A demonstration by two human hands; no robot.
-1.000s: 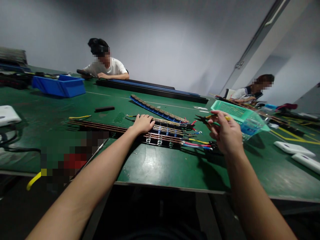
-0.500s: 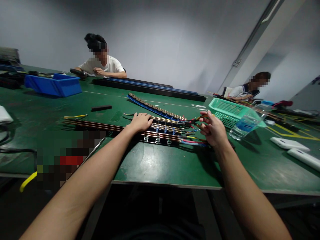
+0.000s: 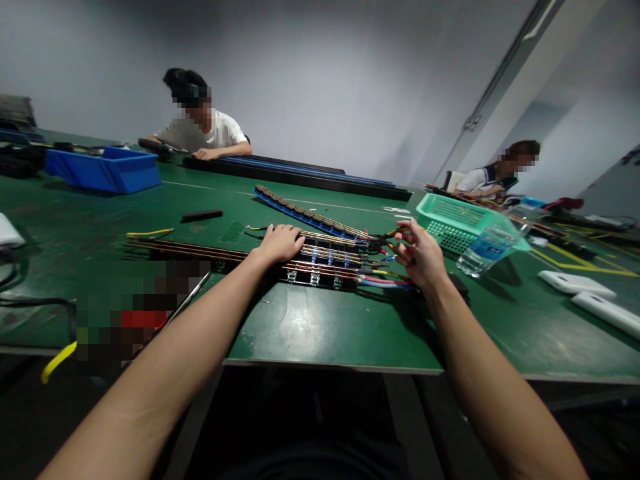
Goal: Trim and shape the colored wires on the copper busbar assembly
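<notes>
My left hand lies with its fingers spread on the left part of a dark assembly of copper-coloured rods with blue and metal clips. At the right end of the rods, my right hand has its fingers curled round the handles of pliers, whose dark head points left among the wires. Red, yellow and blue wires run from the rod ends beneath this hand. Behind the assembly, a blue strip with brass-coloured rods lies at a slant.
A green basket and a water bottle stand to the right, near two white devices. A blue bin is at the back left. Long black profiles lie before a person in white; another person sits at the far right.
My right hand has moved slightly left and its fingers have closed more round the pliers. My left hand stays in place. The person opposite has lowered a hand to the black profiles.
</notes>
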